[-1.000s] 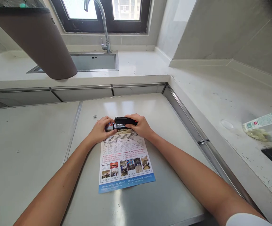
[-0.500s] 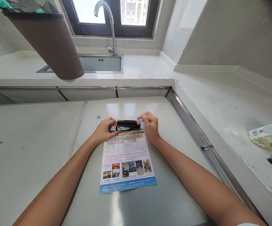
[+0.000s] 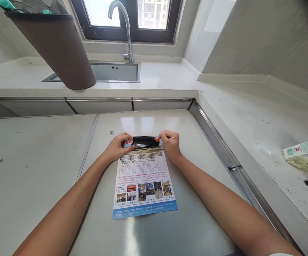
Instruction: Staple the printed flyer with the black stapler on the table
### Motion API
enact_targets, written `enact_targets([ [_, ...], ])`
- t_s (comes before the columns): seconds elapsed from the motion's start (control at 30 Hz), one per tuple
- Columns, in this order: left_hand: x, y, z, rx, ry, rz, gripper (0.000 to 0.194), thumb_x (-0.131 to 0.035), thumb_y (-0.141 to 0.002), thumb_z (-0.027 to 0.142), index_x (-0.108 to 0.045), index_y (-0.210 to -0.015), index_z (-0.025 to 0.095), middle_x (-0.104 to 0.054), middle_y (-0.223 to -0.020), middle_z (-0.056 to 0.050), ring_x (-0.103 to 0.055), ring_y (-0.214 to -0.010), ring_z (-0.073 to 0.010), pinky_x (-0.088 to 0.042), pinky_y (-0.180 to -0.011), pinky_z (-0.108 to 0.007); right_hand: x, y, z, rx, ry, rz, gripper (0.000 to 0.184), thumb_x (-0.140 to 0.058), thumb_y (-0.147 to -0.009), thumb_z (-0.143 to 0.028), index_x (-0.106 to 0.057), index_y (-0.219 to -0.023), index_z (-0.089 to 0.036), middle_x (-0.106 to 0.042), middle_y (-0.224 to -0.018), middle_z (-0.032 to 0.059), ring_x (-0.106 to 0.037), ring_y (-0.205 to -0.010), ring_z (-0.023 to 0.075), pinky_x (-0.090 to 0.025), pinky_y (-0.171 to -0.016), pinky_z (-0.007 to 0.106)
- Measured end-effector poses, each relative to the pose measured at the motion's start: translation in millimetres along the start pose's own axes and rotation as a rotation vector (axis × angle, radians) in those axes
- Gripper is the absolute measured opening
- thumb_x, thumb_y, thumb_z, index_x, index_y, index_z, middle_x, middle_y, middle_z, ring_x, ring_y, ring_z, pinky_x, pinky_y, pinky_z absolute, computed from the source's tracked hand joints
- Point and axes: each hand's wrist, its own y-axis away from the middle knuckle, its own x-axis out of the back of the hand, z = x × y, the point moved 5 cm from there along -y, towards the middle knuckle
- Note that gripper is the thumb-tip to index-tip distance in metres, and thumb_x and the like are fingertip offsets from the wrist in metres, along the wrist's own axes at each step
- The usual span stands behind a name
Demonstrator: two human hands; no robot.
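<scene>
A black stapler (image 3: 145, 141) with an orange end piece lies across the top of a printed flyer (image 3: 144, 177), with a metal strip showing along its near side. My left hand (image 3: 118, 145) is closed around the stapler's left end, thumb on the near side. At the right end, my right hand (image 3: 170, 143) has its fingers curled, with a fingertip against the orange piece (image 3: 157, 139). The flyer lies flat on the pale tabletop (image 3: 196, 199); its top edge is partly covered by the stapler and hands.
Small staple strips (image 3: 112, 132) lie beyond my left hand. Past the table, a white counter (image 3: 167, 76) holds a sink (image 3: 139, 73), a faucet (image 3: 128, 35) and a brown bin (image 3: 55, 53). On the right counter are a round clear lid-like piece (image 3: 263, 149) and a clear package (image 3: 304, 156).
My right hand has let go of the stapler's top, drawn back right, and now touches its orange end. My left hand keeps its hold. The view has shifted slightly.
</scene>
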Motion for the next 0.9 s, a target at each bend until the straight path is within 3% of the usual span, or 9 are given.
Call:
enact_targets([
  [0.3,-2.2,-0.4,-1.7,0.013,-0.06,-0.011,0.016,-0.07,-0.085,0.035,-0.064,-0.086,0.02,-0.059,-0.086,-0.001,-0.055,-0.077,-0.0163,-0.042,-0.071,-0.029,-4.0,0.2,2.1,-0.028,0.004,-0.011,0.042,-0.055,-0.083,-0.026,-0.025,-0.054,-0.023,-0.021,-0.058,-0.006,-0.022,-0.058,0.0104,-0.024,-0.054,0.026],
  [0.9,-2.3,0.4,-1.8,0.073,-0.039,-0.029,0.021,-0.076,-0.078,0.034,-0.063,-0.087,0.021,-0.063,-0.089,0.0,-0.055,-0.08,-0.017,-0.042,-0.072,-0.029,-5.6,0.2,1.1,-0.048,0.035,-0.024,0.039,-0.052,-0.079,-0.026,-0.02,-0.057,-0.024,-0.017,-0.06,-0.0054,-0.018,-0.059,0.0103,-0.018,-0.053,0.026],
])
